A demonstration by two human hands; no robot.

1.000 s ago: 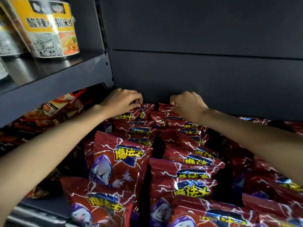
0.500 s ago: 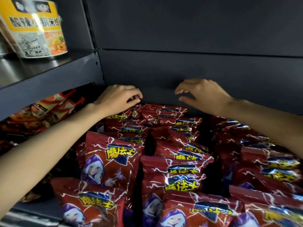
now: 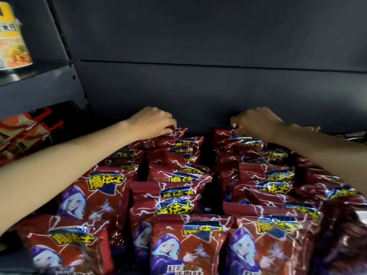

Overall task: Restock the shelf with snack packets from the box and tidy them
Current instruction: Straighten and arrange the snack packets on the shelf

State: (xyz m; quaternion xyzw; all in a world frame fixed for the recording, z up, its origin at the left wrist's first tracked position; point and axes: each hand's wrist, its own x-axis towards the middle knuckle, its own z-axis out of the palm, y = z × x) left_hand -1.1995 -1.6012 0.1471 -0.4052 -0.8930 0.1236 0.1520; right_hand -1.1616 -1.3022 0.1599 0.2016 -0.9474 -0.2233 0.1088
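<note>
Your left hand curls its fingers onto the top edge of the rearmost red snack packet in its row; your right hand pinches the back packet of the neighbouring row (both against the shelf's dark back wall).

The red snack packets filling the shelf are each showing 魔法士 in yellow characters on a dark blue patch; a near packet is partly showing 牛肉味 at its bottom edge. The noodle cup, far left, is showing 米线
</note>
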